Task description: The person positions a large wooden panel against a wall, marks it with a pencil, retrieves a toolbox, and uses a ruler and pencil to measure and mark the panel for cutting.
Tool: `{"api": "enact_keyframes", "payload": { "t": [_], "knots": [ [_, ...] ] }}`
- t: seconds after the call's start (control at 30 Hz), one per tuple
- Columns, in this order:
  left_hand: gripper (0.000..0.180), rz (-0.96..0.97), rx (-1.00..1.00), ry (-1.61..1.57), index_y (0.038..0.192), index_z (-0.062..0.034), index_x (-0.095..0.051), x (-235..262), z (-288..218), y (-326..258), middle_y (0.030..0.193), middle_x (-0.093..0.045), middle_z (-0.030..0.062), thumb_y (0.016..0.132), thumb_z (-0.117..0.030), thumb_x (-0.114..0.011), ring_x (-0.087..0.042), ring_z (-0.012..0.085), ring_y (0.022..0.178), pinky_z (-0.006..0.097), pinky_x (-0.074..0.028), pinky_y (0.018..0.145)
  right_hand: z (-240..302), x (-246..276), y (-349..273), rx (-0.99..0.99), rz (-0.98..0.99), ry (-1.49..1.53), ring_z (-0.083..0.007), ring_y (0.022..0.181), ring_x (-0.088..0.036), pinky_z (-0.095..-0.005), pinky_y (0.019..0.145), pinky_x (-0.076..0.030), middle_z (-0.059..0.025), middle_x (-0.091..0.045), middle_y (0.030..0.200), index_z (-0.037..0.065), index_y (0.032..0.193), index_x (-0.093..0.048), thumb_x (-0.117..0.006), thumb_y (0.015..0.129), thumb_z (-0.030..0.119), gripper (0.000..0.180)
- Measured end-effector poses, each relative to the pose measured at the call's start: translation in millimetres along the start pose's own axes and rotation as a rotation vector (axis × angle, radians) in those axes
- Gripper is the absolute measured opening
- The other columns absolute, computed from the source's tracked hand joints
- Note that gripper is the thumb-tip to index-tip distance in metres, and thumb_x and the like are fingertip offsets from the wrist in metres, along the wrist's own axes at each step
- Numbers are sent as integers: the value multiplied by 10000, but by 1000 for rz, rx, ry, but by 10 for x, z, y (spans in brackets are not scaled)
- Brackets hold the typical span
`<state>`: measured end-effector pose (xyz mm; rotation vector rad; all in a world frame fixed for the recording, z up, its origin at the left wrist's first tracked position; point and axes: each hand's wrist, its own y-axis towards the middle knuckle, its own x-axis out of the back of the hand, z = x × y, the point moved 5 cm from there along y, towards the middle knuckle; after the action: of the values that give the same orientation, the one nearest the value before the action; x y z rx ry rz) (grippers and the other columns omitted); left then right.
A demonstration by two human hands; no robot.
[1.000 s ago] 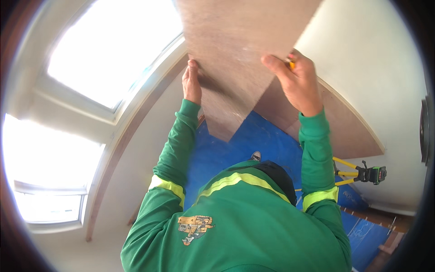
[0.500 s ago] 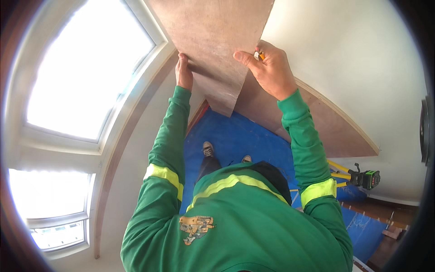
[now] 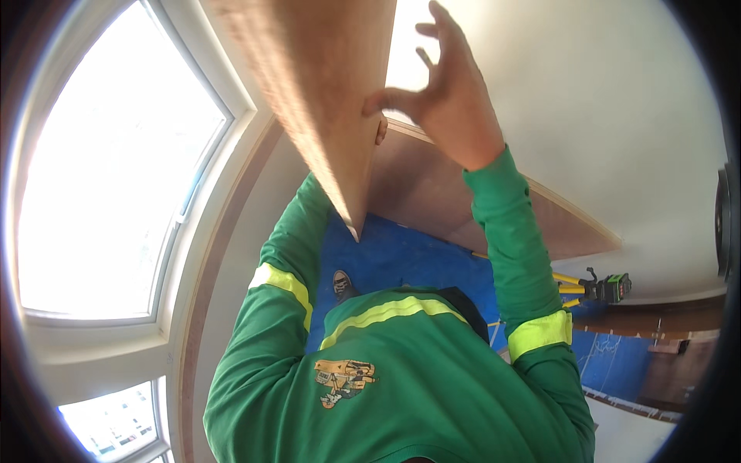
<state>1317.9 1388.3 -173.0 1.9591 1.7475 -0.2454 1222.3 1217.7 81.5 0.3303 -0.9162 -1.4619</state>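
Closest to the camera is the green sweatshirt [image 3: 401, 386] with yellow reflective bands on both sleeves and across the chest, plus a small printed patch on the front. Both arms go straight up from there.

The right hand [image 3: 448, 100] is up high with the fingers spread pretty wide, thumb hooked in toward the edge of the wooden panel [image 3: 324, 92]. The thumb looks like it's touching the board's right edge, the rest of the fingers are splayed and off it, so it's more steadying than gripping.

The left hand is hidden behind that panel. The sleeve runs up and disappears behind the board's lower corner, so I can't tell if it's open or clamped on anything.

The panel itself is a light brown plywood-looking sheet, held overhead and tilted, coming to a point down near the left sleeve.

Further down past the arms there's blue floor covering [image 3: 401, 255] with a shoe [image 3: 342, 284] planted on it. Off to the right on the floor sits a green laser level on a yellow tripod [image 3: 598, 287]. Another curved brown panel [image 3: 478, 201] lies against the white wall [image 3: 587, 116]. On the left is a big arched window [image 3: 108, 170], very bright.
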Motion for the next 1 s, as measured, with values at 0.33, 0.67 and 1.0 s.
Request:
{"api": "enact_keyframes", "payload": {
  "t": [0.33,0.67,1.0],
  "knots": [
    [1075,148,-55,-4,1686,30,-294,566,-606,-191,1714,-406,192,1040,-818,-428,-401,305,1569,464,-320,1293,-677,-239,480,-390,278,174,-219,1195,-718,-370,1098,-527,-131,-765,1223,-14,1346,-687,-983,805,378,731],
    [880,-495,-124,390,1680,-8,-342,502,-1096,-1475,1652,-464,149,1134,-696,-398,-411,280,1558,444,-318,1284,-513,-875,696,-111,246,126,-168,964,-677,-369,835,-574,-119,-727,1017,-26,1047,-620,-923,922,341,492],
    [612,-429,-262,604,1336,-38,-630,1248,-1070,-639,1172,-612,41,1175,-594,-430,-538,177,1154,354,-436,1073,-270,-758,699,-199,363,-214,-275,772,-745,-434,725,-587,-202,-749,871,-70,1011,-713,-784,1025,385,460]
  ]
}}
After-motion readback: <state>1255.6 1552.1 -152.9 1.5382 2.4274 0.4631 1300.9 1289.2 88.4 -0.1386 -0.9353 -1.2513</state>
